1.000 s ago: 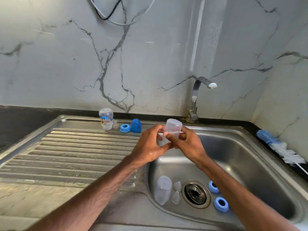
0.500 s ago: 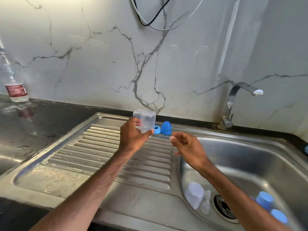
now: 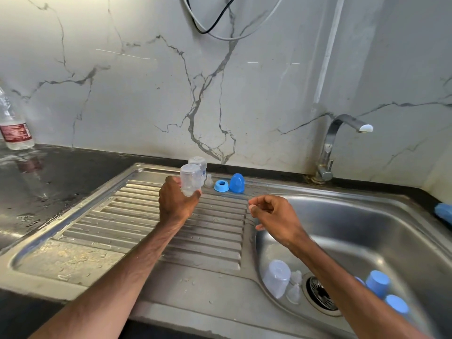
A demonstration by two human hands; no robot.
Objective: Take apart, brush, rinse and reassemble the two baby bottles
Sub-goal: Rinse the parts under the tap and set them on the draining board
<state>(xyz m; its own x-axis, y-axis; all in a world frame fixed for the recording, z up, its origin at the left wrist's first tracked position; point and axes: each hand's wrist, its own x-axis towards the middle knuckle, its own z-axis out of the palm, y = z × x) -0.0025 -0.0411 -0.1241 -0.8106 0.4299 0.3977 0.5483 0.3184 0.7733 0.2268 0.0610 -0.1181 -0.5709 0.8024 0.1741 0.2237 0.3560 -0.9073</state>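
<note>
Fingers of the left hand (image 3: 176, 204) grip the clear bottle (image 3: 192, 178), which rises above them, while the right hand (image 3: 274, 216), fingers loosely curled, holds nothing, apart from it.

Two bare, lightly haired forearms (image 3: 137, 260) lead to the bare left hand (image 3: 176, 204) and right hand (image 3: 276, 221).

– Any writing legible here?
– None. Far left of the tap (image 3: 329, 152), the bottle (image 3: 13, 113) has a red label (image 3: 16, 133), print too small. Blue marks on the rear baby bottle (image 3: 198, 162) blur.
</note>
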